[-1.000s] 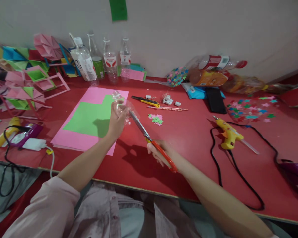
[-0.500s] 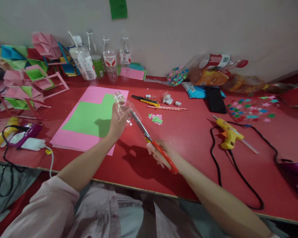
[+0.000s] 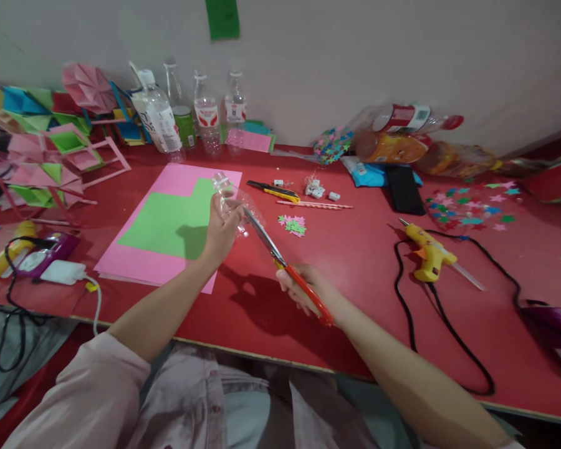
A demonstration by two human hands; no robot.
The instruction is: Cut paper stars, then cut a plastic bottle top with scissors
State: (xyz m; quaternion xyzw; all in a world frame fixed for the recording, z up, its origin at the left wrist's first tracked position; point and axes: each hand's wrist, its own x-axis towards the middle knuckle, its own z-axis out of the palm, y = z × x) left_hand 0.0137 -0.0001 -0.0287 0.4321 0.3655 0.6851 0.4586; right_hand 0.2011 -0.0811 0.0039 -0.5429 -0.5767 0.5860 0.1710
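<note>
Pinching clear plastic (image 3: pixel 249 203) in left hand (image 3: pixel 222 231), gripping orange-handled scissors (image 3: pixel 275 254) in right hand (image 3: pixel 318 283), with small stars (image 3: pixel 293 225) at left hand's three o'clock.

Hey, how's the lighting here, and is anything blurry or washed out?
Head view: dim overall, dark shadows on the green paper and red table near the left hand; head view: soft pale sheen toward the table's right; head view: slightly soft throughout, the clear plastic hard to make out.
</note>
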